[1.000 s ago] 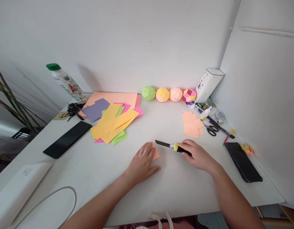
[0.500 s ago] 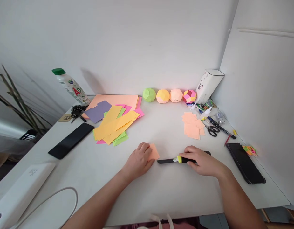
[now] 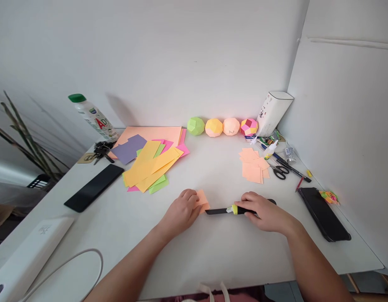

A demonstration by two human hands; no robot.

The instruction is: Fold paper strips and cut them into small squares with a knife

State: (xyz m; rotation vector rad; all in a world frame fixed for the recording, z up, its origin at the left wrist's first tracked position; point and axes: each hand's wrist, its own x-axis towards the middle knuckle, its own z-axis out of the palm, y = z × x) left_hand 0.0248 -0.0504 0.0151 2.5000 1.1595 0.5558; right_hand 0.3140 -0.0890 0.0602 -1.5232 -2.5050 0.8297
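Observation:
My left hand [image 3: 180, 211] is closed, its curled fingers pinning a small piece of peach paper [image 3: 202, 198] to the white table. Part of that paper is hidden under the fingers. My right hand [image 3: 262, 210] grips a utility knife [image 3: 235, 209] with a black and yellow handle. Its long dark blade points left and lies low over the table, the tip at the paper's lower right edge. A line crosses the paper near the thumb; whether it is a fold or a cut I cannot tell.
Stacked coloured paper [image 3: 149, 167] lies at the back left. Several paper polyhedra [image 3: 214, 127] line the wall. Peach paper squares [image 3: 252, 167], scissors [image 3: 280, 172], a glue bottle [image 3: 270, 150] and a phone [image 3: 322, 214] are on the right. A black slab [image 3: 93, 188] and bottle [image 3: 96, 119] stand left.
The knife has shifted slightly left, its tip now meeting the paper's edge. A line and a separate lower strip now show on the paper. Both hands keep their grip.

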